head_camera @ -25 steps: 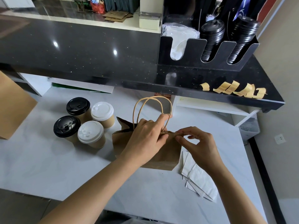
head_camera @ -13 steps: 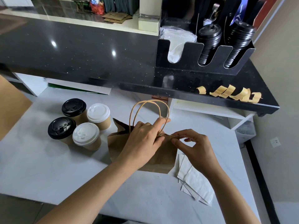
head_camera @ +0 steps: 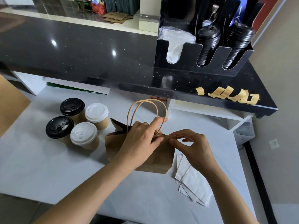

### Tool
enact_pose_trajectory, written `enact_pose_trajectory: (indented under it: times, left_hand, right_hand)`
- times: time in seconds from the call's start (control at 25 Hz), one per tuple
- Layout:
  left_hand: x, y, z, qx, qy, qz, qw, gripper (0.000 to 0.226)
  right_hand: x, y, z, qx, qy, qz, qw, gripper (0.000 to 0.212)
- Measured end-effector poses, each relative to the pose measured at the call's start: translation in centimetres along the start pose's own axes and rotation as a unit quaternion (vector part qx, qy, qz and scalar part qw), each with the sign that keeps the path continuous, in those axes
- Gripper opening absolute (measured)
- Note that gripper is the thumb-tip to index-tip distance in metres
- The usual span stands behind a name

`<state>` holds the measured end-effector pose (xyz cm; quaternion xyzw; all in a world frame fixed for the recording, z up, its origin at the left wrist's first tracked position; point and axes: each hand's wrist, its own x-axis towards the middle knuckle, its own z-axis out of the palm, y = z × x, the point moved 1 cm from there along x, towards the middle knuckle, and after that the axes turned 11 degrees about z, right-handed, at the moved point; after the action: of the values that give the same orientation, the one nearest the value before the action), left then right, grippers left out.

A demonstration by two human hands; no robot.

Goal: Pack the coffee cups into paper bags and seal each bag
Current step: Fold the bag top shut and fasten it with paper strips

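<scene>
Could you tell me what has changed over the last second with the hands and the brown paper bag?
Very little. The left hand keeps pinching the folded top of the brown paper bag beside its twisted paper handles, and the right hand keeps pinching the same fold, its fingers edging slightly closer. Nothing was let go. The four lidded paper coffee cups and the white paper sheets stayed put.

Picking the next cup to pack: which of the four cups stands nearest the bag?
The rear white-lidded cup, just left of the paper bag; the others stand farther left.
</scene>
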<state>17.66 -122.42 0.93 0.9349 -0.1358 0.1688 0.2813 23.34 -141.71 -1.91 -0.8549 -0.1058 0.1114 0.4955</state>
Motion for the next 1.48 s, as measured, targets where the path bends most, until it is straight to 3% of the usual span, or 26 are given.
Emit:
enact_pose_trajectory:
  times: [0.6, 0.88, 0.96, 1.08, 1.2, 1.32, 1.48]
  left_hand:
    - [0.3, -0.3, 0.4, -0.011, 0.011, -0.017, 1.0, 0.06]
    - [0.3, -0.5, 0.4, -0.018, 0.012, -0.019, 1.0, 0.059]
    - [0.1, -0.5, 0.5, -0.014, 0.013, -0.015, 1.0, 0.059]
    - [0.1, -0.5, 0.4, -0.019, 0.017, -0.012, 1.0, 0.058]
    - [0.0, -0.4, 0.5, -0.019, 0.02, -0.011, 1.0, 0.058]
    - [-0.2, -0.4, 0.5, -0.019, 0.016, -0.013, 1.0, 0.059]
    - [-0.3, -0.3, 0.5, -0.016, 0.013, -0.014, 1.0, 0.061]
  right_hand:
    - [0.7, -0.5, -0.7, -0.033, -0.027, -0.002, 0.999, 0.018]
    - [1.3, -1.4, -1.5, -0.056, -0.046, -0.015, 0.997, 0.009]
    - [2.2, -1.9, -2.4, -0.029, 0.008, -0.016, 0.999, 0.008]
    - [4.5, -2.8, -4.6, -0.019, 0.154, 0.019, 0.988, 0.007]
    - [7.0, -3.6, -5.9, -0.053, 0.247, 0.053, 0.966, 0.027]
    - [9.2, -4.2, -6.5, -0.081, 0.254, 0.089, 0.96, 0.041]
    - [11.2, -4.5, -7.1, -0.123, 0.234, 0.117, 0.957, 0.025]
